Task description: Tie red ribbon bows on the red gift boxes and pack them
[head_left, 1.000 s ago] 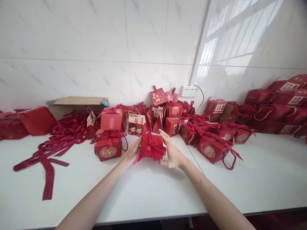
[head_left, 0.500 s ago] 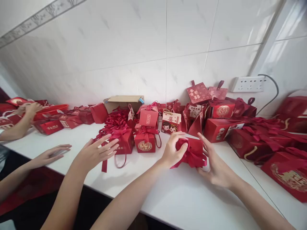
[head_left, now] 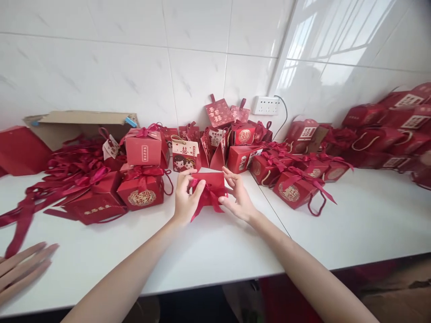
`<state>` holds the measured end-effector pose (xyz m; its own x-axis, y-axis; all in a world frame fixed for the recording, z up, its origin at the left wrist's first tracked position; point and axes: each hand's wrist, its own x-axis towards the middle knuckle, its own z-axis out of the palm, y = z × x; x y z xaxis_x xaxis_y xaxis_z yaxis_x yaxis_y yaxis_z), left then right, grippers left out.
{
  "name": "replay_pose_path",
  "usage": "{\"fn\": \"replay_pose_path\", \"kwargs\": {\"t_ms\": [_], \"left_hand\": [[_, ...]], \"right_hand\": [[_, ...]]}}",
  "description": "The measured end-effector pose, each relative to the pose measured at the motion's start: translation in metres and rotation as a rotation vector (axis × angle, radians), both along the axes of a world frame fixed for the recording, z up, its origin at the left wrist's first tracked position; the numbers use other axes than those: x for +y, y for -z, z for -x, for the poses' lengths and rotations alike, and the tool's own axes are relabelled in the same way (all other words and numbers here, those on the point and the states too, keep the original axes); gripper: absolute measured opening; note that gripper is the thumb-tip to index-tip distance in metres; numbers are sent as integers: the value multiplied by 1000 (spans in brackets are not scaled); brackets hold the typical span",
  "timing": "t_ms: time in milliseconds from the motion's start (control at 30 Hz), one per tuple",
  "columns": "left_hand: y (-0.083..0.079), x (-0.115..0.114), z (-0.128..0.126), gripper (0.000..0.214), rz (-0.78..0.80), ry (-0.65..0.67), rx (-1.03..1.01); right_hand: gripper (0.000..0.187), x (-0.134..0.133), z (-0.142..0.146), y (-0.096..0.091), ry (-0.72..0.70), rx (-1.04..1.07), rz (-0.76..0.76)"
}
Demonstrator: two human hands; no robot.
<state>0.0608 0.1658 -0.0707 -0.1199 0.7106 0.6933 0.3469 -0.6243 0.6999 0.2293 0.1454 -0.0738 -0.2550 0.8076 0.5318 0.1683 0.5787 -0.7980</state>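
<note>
A small red gift box [head_left: 215, 180] with a dark pink ribbon bow [head_left: 209, 197] on its front is between my hands, just above the white table. My left hand [head_left: 187, 199] grips its left side, thumb across the front near the bow and fingers at the back edge. On the other side, my right hand [head_left: 239, 198] steadies the box, fingertips at the upper right corner and thumb by the lower right. The ribbon's tails hang below the box. Behind it stands a cream and red box [head_left: 184, 154] with cartoon figures.
Stacked red boxes [head_left: 144, 148] and a heap of ribbons [head_left: 76, 166] lie to the left, before a cardboard box [head_left: 84, 119]. Ribboned boxes [head_left: 292, 188] stand to the right. Another person's hand [head_left: 25, 269] rests at the lower left. A power strip [head_left: 266, 106] is on the wall.
My view has turned right, and the co-workers' arms have mostly left it. My left thumb has shifted from a bunched ribbon loop to the box's front. The box stays between my hands.
</note>
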Motion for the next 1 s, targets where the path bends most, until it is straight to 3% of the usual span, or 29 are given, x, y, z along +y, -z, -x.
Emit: {"fn": "replay_pose_path", "kwargs": {"t_ms": [200, 567, 800, 1000], "left_hand": [[1, 5, 2, 24, -33, -105, 20], [-2, 5, 7, 30, 113, 30, -64], [0, 2, 6, 45, 102, 30, 25], [2, 7, 5, 16, 115, 115, -168]], "right_hand": [[27, -1, 4, -5, 164, -67, -78], [41, 8, -1, -11, 240, 134, 195], [41, 10, 0, -8, 308, 150, 182], [39, 9, 3, -8, 339, 128, 157]]}}
